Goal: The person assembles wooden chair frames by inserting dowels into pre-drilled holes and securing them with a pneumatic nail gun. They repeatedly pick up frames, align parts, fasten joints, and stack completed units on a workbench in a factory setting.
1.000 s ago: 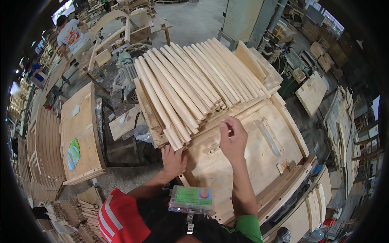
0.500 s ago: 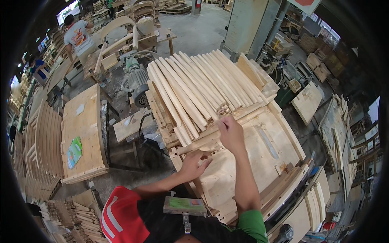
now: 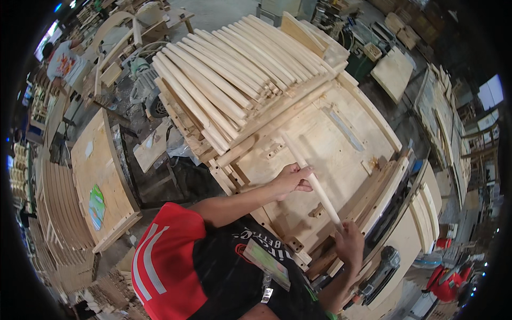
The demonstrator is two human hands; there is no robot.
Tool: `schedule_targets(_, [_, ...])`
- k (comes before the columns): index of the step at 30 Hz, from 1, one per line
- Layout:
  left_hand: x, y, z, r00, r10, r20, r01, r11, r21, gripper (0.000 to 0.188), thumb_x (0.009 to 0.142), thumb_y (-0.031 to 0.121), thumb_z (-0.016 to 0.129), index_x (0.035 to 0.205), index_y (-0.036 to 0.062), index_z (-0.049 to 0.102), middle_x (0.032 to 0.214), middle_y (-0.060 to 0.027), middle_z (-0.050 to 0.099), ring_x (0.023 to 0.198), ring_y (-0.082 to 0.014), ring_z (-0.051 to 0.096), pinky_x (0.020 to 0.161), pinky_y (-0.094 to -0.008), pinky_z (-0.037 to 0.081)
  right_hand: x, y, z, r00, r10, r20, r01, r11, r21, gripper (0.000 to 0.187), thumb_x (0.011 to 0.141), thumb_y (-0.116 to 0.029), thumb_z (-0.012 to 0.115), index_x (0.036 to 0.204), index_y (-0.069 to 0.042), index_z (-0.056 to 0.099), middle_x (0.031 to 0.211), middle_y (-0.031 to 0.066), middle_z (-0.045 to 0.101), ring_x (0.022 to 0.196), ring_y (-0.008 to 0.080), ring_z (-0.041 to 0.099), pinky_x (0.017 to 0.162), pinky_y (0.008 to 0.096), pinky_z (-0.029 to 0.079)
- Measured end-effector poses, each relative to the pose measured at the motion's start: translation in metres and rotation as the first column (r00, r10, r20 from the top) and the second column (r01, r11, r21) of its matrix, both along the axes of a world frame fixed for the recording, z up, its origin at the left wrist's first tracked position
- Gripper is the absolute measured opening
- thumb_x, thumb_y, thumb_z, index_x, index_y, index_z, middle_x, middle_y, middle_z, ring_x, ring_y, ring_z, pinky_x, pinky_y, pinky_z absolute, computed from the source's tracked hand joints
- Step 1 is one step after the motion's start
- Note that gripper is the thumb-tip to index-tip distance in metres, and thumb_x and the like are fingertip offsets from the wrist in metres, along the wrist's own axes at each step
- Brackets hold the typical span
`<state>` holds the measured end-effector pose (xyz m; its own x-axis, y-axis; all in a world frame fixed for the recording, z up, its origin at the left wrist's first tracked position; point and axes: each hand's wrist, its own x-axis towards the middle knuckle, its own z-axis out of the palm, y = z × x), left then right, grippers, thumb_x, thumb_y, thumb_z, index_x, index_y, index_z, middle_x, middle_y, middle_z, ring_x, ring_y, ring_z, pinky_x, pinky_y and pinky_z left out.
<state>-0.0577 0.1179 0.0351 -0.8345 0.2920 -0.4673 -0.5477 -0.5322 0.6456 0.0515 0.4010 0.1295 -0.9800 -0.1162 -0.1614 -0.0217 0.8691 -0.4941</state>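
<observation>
A pale round wooden rod (image 3: 318, 189) slants over a wooden frame-like board (image 3: 341, 109), its far end pointing away from me. My right hand (image 3: 349, 245) is closed round the rod's near end, by the board's front right edge. Farther up, my left hand (image 3: 291, 180) has its thumb and fingers at the rod's middle, closed on it. Beyond the board lies a row of similar wooden rods (image 3: 224, 69), side by side. Small wooden blocks with holes (image 3: 274, 151) sit on the board.
A motor (image 3: 144, 85) stands left of the row of rods. Farther left is a wooden panel (image 3: 98, 165) beside stacked curved slats (image 3: 58, 208). A black power tool (image 3: 381, 269) lies at the lower right. Another person (image 3: 66, 64) stands at the far left.
My right hand has drawn the rod from the row back toward me, over the board. My left hand, earlier empty with fingers apart, has moved right and closed on the rod. The view has shifted.
</observation>
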Motion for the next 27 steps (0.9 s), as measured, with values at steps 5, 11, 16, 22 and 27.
schedule_targets(5, [0.002, -0.010, -0.054, 0.981, 0.112, 0.159, -0.114, 0.993, 0.007, 0.021, 0.111, 0.027, 0.060, 0.116, 0.0078, 0.068, 0.119, -0.0148, 0.076, 0.104, -0.0253, 0.076, 0.093, -0.0422, 0.065, -0.016, -0.051, -0.060, 0.981, 0.029, -0.190, -0.039, 0.998, -0.048, 0.027, 0.091, -0.012, 0.074, 0.118, -0.008, 0.069, 0.104, 0.0158, 0.070, 0.094, 0.0411, 0.069, 0.079, 0.0502, 0.056])
schedule_targets(11, [-0.004, -0.041, -0.075, 0.967, 0.165, 0.196, -0.183, 0.980, 0.075, 0.019, 0.110, 0.024, 0.062, 0.115, 0.0073, 0.069, 0.121, -0.0154, 0.075, 0.113, -0.0291, 0.074, 0.098, -0.0484, 0.063, -0.028, -0.082, -0.065, 0.965, 0.059, -0.257, -0.054, 0.998, 0.024, 0.029, 0.089, -0.013, 0.076, 0.118, -0.012, 0.071, 0.098, 0.0131, 0.069, 0.090, 0.0382, 0.070, 0.075, 0.0475, 0.056])
schedule_targets(16, [-0.007, -0.039, -0.097, 0.984, 0.170, 0.047, -0.174, 0.981, 0.089, 0.015, 0.107, 0.018, 0.063, 0.117, 0.0078, 0.070, 0.111, -0.0073, 0.073, 0.100, -0.0216, 0.072, 0.092, -0.0424, 0.062, -0.029, -0.064, -0.098, 0.941, 0.038, -0.335, -0.032, 0.999, 0.023, 0.026, 0.088, -0.012, 0.073, 0.114, -0.012, 0.073, 0.101, 0.0104, 0.071, 0.093, 0.0336, 0.069, 0.080, 0.0467, 0.053])
schedule_targets(22, [-0.016, -0.037, -0.073, 0.976, 0.210, 0.057, -0.210, 0.978, 0.003, 0.030, 0.109, 0.017, 0.063, 0.135, 0.0022, 0.059, 0.132, -0.0143, 0.068, 0.122, -0.0271, 0.065, 0.108, -0.0441, 0.057, -0.045, -0.059, -0.100, 0.918, 0.131, -0.375, -0.094, 0.989, 0.115, 0.019, 0.092, -0.020, 0.068, 0.110, -0.016, 0.068, 0.099, 0.0061, 0.064, 0.102, 0.0281, 0.060, 0.095, 0.0435, 0.044])
schedule_targets(27, [-0.018, -0.037, -0.076, 0.983, 0.181, 0.017, -0.181, 0.983, -0.010, 0.031, 0.109, 0.019, 0.064, 0.136, 0.0041, 0.059, 0.132, -0.0150, 0.068, 0.122, -0.0271, 0.066, 0.106, -0.0440, 0.058, -0.040, -0.057, -0.114, 0.924, 0.070, -0.375, -0.051, 0.997, 0.060, 0.017, 0.094, -0.024, 0.068, 0.109, -0.015, 0.067, 0.099, 0.0042, 0.064, 0.101, 0.0272, 0.059, 0.095, 0.0444, 0.042])
